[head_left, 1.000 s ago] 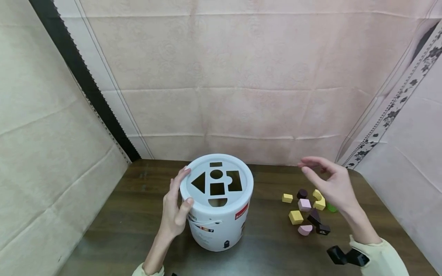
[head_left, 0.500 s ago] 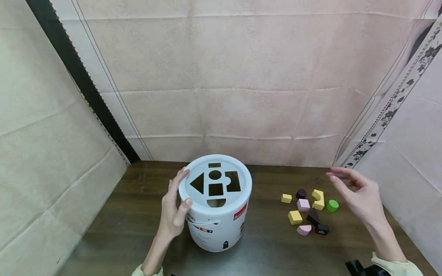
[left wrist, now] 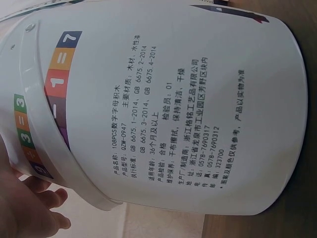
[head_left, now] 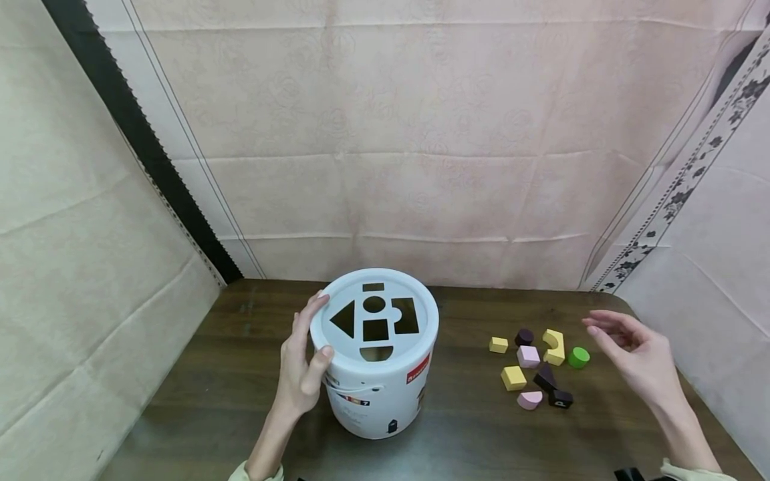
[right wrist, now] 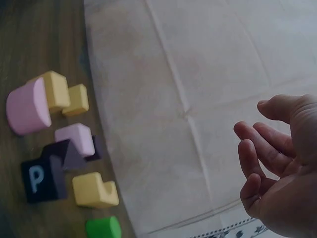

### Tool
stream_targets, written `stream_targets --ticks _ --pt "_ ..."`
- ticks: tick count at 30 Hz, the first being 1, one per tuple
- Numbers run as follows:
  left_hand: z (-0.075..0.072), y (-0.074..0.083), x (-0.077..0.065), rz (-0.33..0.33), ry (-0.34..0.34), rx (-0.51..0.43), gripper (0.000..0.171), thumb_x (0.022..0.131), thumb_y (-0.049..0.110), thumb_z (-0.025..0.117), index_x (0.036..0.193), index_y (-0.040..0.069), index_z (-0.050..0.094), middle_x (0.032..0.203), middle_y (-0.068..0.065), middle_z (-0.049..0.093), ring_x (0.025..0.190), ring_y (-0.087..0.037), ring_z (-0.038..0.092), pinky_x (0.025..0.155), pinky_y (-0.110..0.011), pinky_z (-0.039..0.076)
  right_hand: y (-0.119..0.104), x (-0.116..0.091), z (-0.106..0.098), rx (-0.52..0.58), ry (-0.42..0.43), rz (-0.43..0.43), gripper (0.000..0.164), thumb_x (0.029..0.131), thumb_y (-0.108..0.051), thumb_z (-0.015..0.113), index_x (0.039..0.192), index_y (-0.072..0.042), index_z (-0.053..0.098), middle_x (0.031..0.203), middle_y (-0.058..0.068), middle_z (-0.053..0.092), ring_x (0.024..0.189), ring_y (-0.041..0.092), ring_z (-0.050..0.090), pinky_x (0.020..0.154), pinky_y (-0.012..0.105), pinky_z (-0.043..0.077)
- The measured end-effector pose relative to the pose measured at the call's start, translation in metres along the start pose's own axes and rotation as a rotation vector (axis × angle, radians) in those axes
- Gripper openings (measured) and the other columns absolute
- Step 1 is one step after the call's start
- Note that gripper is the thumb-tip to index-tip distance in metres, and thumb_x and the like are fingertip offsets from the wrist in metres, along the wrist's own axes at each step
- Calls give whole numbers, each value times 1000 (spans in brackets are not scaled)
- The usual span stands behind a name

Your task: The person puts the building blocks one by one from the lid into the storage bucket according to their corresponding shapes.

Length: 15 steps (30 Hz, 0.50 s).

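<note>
A white bucket (head_left: 375,411) stands upright left of the table's middle, its pale lid (head_left: 337,344) cut with shaped holes. My left hand (head_left: 297,374) grips the lid's left rim, thumb at the front and fingers further back. Over the right side of the table my right hand (head_left: 640,354) hangs with loosely bent fingers and holds nothing. Closest to it lies a green cylinder block (head_left: 579,358). Beside that are a notched yellow block (head_left: 555,357), a pink block (head_left: 529,357), a dark triangular block (head_left: 545,379) and a black block (right wrist: 44,181) marked P.
Further blocks in the group are a yellow cube (head_left: 514,379), a small yellow block (head_left: 498,345), a dark round block (head_left: 525,337) and a pink half-round block (head_left: 529,401). Cloth walls (head_left: 433,200) enclose the dark wooden table (head_left: 228,401) at the back and sides.
My right hand has moved right and then slightly lower, away from above the blocks, uncovering the green cylinder. The left hand keeps its place on the bucket.
</note>
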<state>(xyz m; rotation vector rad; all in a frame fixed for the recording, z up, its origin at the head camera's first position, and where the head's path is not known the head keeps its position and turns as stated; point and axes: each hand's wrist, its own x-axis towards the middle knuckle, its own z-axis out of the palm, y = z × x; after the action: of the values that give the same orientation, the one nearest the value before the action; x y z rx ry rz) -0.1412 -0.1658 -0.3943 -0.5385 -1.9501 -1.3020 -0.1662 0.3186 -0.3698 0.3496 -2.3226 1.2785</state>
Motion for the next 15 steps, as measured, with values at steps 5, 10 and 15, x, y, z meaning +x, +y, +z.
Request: stream_targets --ticks 5,10,15 --pt "0 -1 0 1 -1 2 69 96 54 47 142 3 51 145 -13 53 140 -30 40 108 -74 7 18 -5 -1 -21 -9 -11 28 90 6 69 118 7 65 101 -17 71 88 -4 64 70 10 47" --pt "0 -1 0 3 0 -2 69 96 54 47 142 2 51 145 -13 53 140 -30 40 108 -73 7 36 -11 -5 -39 -12 32 26 91 0 70 117 3 67 100 -23 69 87 -6 62 71 9 46" --pt "0 -1 0 2 0 -2 69 96 54 47 142 2 51 145 -13 53 140 -30 40 108 -73 7 55 -16 -9 -38 -6 79 25 91 -2 72 115 -2 68 97 -24 68 85 -7 61 71 8 46"
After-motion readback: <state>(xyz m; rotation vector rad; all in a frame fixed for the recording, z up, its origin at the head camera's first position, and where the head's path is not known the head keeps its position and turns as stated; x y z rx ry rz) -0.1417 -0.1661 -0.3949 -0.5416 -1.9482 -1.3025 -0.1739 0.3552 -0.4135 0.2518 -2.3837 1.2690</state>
